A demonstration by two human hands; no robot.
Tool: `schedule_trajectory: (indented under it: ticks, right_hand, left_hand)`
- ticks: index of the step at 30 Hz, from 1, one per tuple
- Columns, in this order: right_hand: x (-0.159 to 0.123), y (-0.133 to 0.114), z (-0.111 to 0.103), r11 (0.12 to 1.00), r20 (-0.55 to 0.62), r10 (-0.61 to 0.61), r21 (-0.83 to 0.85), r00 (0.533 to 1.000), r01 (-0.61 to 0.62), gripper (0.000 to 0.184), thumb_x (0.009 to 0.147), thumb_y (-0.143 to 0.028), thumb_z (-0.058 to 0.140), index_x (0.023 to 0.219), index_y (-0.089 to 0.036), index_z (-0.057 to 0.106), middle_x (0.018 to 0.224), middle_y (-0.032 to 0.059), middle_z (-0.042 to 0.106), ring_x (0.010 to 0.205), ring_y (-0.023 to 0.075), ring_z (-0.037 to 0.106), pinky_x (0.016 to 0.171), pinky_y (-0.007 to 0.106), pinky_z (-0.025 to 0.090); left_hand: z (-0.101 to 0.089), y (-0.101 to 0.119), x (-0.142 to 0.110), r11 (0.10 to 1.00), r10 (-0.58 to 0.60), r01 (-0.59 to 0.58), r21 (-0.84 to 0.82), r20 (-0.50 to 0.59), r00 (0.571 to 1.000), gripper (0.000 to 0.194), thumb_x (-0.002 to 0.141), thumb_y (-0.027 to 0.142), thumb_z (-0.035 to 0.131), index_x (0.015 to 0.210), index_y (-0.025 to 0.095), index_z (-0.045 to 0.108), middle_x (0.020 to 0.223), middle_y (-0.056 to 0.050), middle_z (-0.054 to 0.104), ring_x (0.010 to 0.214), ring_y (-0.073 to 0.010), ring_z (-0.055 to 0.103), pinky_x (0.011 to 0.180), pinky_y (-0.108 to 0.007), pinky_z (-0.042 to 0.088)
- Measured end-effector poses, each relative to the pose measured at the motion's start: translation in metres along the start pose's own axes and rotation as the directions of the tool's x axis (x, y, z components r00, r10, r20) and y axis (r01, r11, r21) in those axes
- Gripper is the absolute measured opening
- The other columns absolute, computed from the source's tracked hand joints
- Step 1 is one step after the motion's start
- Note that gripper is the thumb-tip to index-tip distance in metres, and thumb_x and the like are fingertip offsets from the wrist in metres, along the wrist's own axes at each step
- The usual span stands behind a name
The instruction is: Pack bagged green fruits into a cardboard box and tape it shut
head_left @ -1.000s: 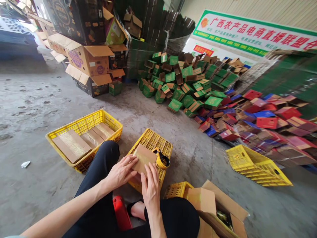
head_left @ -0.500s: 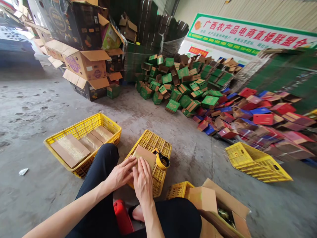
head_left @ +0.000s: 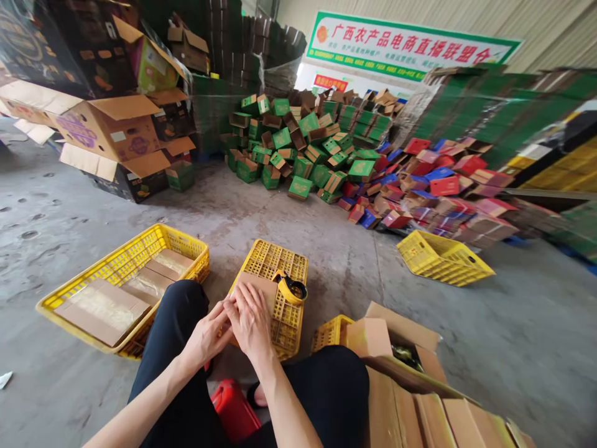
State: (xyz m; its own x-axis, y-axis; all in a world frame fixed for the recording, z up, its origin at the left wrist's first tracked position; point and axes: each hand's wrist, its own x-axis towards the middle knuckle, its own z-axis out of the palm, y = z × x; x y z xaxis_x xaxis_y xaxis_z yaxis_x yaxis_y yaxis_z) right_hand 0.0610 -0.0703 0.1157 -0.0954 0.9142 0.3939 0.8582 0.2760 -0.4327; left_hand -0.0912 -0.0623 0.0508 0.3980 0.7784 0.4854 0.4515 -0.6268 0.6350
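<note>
A small brown cardboard box (head_left: pixel 265 288) rests on an upturned yellow plastic crate (head_left: pixel 267 254) between my knees. My right hand (head_left: pixel 252 318) lies over the box top, its fingers stretched out and pressing down. At the box's near left corner, my left hand (head_left: pixel 205 336) has its fingers and thumb bent around the edge. The fingertips of both hands almost meet, and they hide the box's near side. Just right of the box, a yellow and black tape dispenser (head_left: pixel 293 290) lies on the crate.
Left, a yellow crate (head_left: pixel 100 274) holds taped boxes (head_left: pixel 105 311). At my right stand an open carton (head_left: pixel 373 339) with dark contents and several brown boxes (head_left: pixel 433 420). A tilted yellow crate (head_left: pixel 443 261) lies farther right. Piled green boxes (head_left: pixel 301 186) and red and blue boxes (head_left: pixel 443 185) lie ahead.
My head view has turned right, so the scene shifts left and more boxes show at my right. Both hands have slid toward the box's near left corner, with the left fingers now more bent.
</note>
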Motion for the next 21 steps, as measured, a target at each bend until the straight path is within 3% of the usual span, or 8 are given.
schedule_trajectory:
  ticks: [3,6,10,17,21]
  right_hand:
    - [-0.017,0.016,-0.005,0.999,-0.001,0.034,-0.021,0.999,-0.034,0.061,0.111,-0.057,0.037,0.153,-0.018,0.06,0.156,0.0127,0.06,0.15,0.0329,0.051,0.126,0.057,0.038]
    - [-0.037,0.036,-0.009,0.994,-0.063,0.11,0.002,0.992,-0.111,0.064,0.111,-0.055,0.037,0.157,-0.013,0.055,0.161,0.0158,0.054,0.155,0.0329,0.045,0.124,0.054,0.042]
    - [-0.054,0.05,-0.007,0.969,-0.136,0.231,0.121,0.963,-0.215,0.059,0.113,-0.048,0.033,0.164,-0.019,0.044,0.165,0.0125,0.049,0.155,0.0274,0.045,0.122,0.05,0.047]
    - [-0.059,0.044,0.018,0.895,-0.235,0.38,0.34,0.895,-0.29,0.058,0.114,-0.044,0.024,0.17,-0.028,0.03,0.163,0.0091,0.053,0.15,0.0259,0.052,0.117,0.049,0.05]
    - [-0.071,0.056,0.039,0.863,-0.248,0.444,0.376,0.861,-0.337,0.062,0.115,-0.045,0.015,0.165,-0.021,0.041,0.147,0.0127,0.068,0.135,0.0241,0.066,0.103,0.043,0.058]
  left_hand:
    - [0.0,0.003,0.002,1.0,-0.009,0.01,-0.029,0.006,1.0,0.045,0.105,0.041,0.057,0.148,0.027,0.061,0.15,-0.011,0.062,0.138,-0.028,0.063,0.112,-0.042,0.058]
    - [0.0,0.005,0.002,0.998,-0.037,0.037,-0.047,-0.004,0.999,0.044,0.106,0.044,0.058,0.146,0.026,0.063,0.15,-0.011,0.062,0.139,-0.0282,0.063,0.114,-0.043,0.057]
    - [0.0,0.007,0.001,0.997,-0.064,0.063,-0.053,-0.017,0.998,0.046,0.105,0.048,0.058,0.145,0.027,0.064,0.149,-0.01,0.063,0.138,-0.0291,0.063,0.115,-0.045,0.055]
    - [-0.004,0.013,-0.001,0.992,-0.116,0.113,-0.052,-0.064,0.991,0.043,0.104,0.049,0.059,0.14,0.027,0.065,0.148,-0.011,0.062,0.133,-0.0281,0.067,0.11,-0.041,0.059]
    - [0.0,0.015,-0.001,0.988,-0.157,0.156,-0.023,-0.108,0.982,0.038,0.104,0.05,0.058,0.131,0.025,0.067,0.15,-0.01,0.061,0.13,-0.027,0.069,0.105,-0.038,0.062]
